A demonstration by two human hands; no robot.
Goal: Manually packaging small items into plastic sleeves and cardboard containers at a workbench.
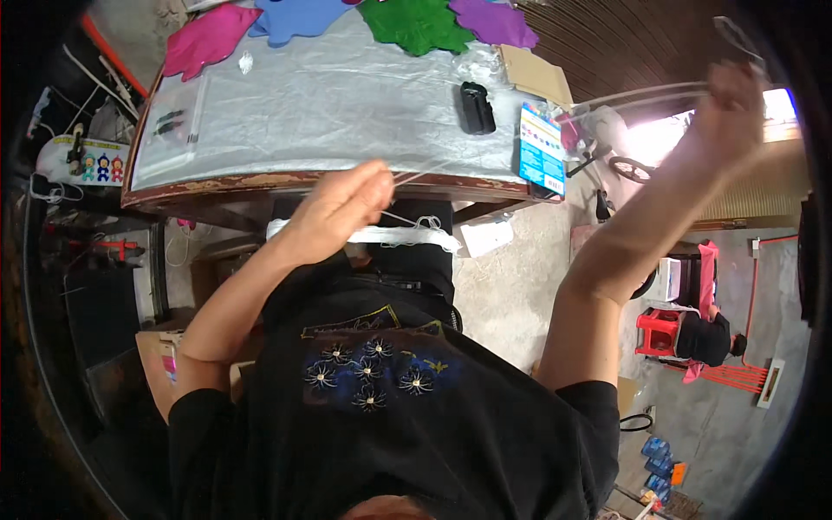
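Observation:
My left hand (342,208) is closed on a white thread (429,172) in front of the table's near edge. My right hand (732,108), somewhat blurred, is raised far out to the right. It is closed on the same white thread, which runs stretched in pale lines between the two hands, and a loose loop sticks up above the right fist. A white skein of thread (399,235) lies across my lap just below the left hand, with a few loose strands at its right end.
The table (303,113) has a silvery cover. On it are pink (208,39), blue (299,19), green (416,24) and purple (496,21) cut pieces, a black case (477,108), a blue card package (542,147) and a clear bag (173,121). A person (706,338) sits at the right by a red stool (659,332).

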